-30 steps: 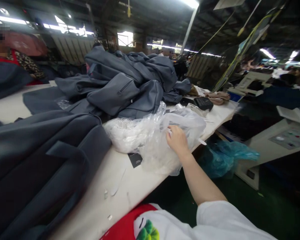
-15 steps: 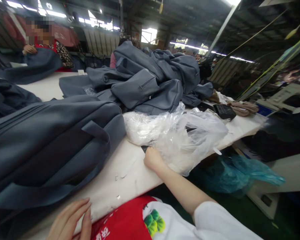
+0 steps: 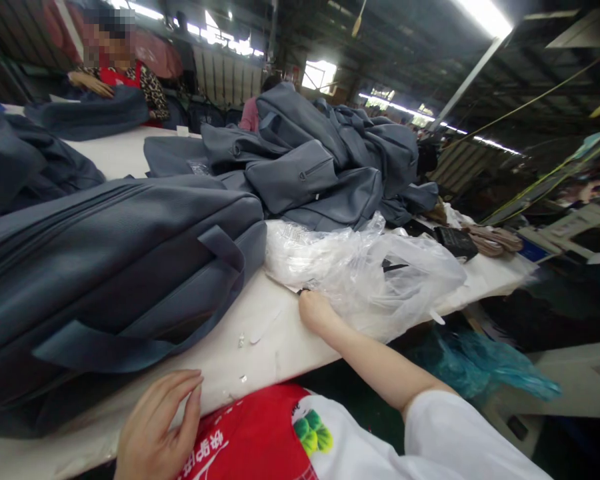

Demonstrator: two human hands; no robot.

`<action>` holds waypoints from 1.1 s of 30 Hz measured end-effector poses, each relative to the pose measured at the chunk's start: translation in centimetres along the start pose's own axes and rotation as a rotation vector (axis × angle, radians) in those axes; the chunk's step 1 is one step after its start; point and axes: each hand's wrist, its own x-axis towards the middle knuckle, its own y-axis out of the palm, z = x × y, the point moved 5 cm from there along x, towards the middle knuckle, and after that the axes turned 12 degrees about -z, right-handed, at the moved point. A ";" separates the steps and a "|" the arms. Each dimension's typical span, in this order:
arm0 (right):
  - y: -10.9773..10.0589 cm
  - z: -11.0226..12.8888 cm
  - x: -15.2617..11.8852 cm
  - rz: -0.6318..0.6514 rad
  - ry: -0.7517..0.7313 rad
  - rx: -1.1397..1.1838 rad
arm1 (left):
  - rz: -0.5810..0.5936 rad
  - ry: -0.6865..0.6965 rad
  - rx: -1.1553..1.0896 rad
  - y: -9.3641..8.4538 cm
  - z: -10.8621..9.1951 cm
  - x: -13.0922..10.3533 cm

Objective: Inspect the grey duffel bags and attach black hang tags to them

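Observation:
My right hand [image 3: 319,313] is closed at the near side of a clear plastic bag [image 3: 360,267]. A small black edge shows just past its knuckles, but the fingertips are hidden and I cannot make out what they hold. My left hand [image 3: 163,423] hovers by the table's front edge, fingers extended and thumb apart, holding nothing. Beyond it a dark blue-grey bag [image 3: 145,260] lies on its side, a strap loop on its near face and a zipper along its top.
Several more blue-grey bags [image 3: 300,173] are heaped behind the plastic. Small scraps lie on the white table [image 3: 260,353]. Brown folded pieces [image 3: 495,240] and a black bundle [image 3: 455,241] sit at the right end. Across the table a person [image 3: 125,83] handles blue-grey material. Teal plastic [image 3: 485,363] hangs lower right.
The view has shifted, so the scene sits further right. My left hand has come further into view, its thumb now apart from the fingers. My right hand stays closed beside the plastic bag.

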 end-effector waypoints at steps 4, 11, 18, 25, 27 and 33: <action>-0.4 -0.4 0.1 -0.045 -0.037 -0.009 | -0.012 -0.026 0.004 0.0 0.5 -0.4; -4.3 -0.4 -2.6 -0.201 -0.071 -0.026 | 0.004 -0.047 -0.038 0.4 0.8 -0.7; -11.0 1.5 -7.6 -0.740 -0.517 0.239 | 0.156 -0.737 -0.306 2.7 3.1 0.0; -10.6 3.3 -9.2 -0.844 -0.698 0.419 | 0.478 -1.251 -1.115 7.8 0.2 3.5; -10.2 2.7 -9.2 -0.854 -0.607 0.446 | 0.514 -1.203 -1.031 8.5 -0.2 3.6; -8.3 -1.5 -8.9 -0.679 -0.233 0.736 | 0.353 -0.668 -0.238 9.5 0.6 4.5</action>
